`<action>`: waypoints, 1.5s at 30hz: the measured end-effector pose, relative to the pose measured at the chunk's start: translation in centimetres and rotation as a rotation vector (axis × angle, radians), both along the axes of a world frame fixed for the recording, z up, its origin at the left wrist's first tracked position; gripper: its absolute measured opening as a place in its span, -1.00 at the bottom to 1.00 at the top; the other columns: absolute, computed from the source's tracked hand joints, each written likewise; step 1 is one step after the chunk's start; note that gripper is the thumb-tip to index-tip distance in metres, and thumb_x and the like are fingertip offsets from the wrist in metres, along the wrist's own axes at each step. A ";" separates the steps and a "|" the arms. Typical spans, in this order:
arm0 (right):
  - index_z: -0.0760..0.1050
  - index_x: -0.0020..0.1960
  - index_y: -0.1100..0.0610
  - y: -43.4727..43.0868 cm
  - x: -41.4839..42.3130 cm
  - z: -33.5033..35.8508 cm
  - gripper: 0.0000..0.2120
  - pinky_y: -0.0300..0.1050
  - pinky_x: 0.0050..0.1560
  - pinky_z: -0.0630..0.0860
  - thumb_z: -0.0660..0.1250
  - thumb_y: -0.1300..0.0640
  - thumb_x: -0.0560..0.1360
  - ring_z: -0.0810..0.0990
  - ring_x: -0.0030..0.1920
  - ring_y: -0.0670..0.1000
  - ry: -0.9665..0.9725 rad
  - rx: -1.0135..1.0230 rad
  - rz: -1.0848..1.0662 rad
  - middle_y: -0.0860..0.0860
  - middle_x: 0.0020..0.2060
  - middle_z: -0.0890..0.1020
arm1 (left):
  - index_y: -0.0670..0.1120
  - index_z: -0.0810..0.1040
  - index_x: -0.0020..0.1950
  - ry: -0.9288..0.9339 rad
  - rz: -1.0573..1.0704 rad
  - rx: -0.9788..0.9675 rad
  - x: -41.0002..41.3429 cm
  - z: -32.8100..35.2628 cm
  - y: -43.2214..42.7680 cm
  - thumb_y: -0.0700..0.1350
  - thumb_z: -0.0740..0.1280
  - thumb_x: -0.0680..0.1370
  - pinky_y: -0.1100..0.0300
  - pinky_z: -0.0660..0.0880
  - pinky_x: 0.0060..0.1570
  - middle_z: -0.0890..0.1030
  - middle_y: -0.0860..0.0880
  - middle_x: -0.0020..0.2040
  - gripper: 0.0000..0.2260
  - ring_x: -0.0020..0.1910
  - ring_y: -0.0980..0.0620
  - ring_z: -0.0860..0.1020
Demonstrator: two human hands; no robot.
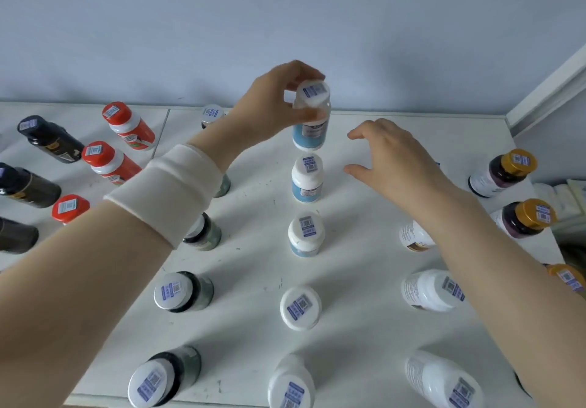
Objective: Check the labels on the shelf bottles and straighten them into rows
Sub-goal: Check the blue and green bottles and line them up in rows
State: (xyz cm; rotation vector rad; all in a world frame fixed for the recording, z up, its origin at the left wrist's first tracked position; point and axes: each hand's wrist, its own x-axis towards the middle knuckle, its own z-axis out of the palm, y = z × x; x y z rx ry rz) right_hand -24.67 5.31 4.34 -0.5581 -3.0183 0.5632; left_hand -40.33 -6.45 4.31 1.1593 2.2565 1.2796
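My left hand [279,93] grips a blue bottle with a white cap [311,116] by its cap, at the far end of the middle row on the white shelf [358,261]; whether its base touches the shelf I cannot tell. Behind it toward me stand more white-capped blue bottles [307,177], [306,233] in a line. My right hand [390,157] hovers just right of that row, fingers spread and loosely curved, holding nothing. A white cuff covers my left wrist.
Grey-green bottles [182,292] form a row at the left, white bottles [431,290] a row at the right. Red-capped bottles [126,125] and black bottles [47,138] stand far left, gold-capped dark ones [504,173] far right. A wall rises behind the shelf.
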 end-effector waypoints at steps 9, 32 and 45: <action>0.33 0.32 0.14 2.1 -2.2 -1.5 -0.55 -0.04 0.12 0.35 0.32 0.06 0.49 0.40 0.23 0.15 -0.129 0.087 0.068 0.13 0.24 0.42 | -0.11 0.48 0.23 0.077 -0.012 -0.222 -1.9 -5.7 3.2 -0.19 0.46 0.40 0.20 0.49 0.10 0.53 -0.05 0.13 -0.58 0.08 0.08 0.48; 0.31 0.34 0.13 -8.4 0.0 4.7 -0.53 -0.02 0.14 0.33 0.30 0.00 0.49 0.38 0.27 0.16 -0.079 0.185 0.172 0.13 0.27 0.40 | -0.04 0.33 0.34 0.692 -0.133 -0.933 2.8 4.8 -11.8 0.05 0.36 0.49 0.02 0.37 0.08 0.43 -0.11 0.23 -0.53 0.22 -0.12 0.42; 0.33 0.29 0.16 -27.9 9.9 1.3 -0.57 0.02 0.10 0.38 0.26 -0.03 0.51 0.41 0.23 0.17 -0.237 0.217 0.099 0.13 0.21 0.44 | -0.03 0.29 0.38 0.656 -0.278 -0.903 12.5 2.6 -31.1 0.12 0.34 0.48 0.03 0.39 0.20 0.45 -0.10 0.26 -0.46 0.24 -0.09 0.43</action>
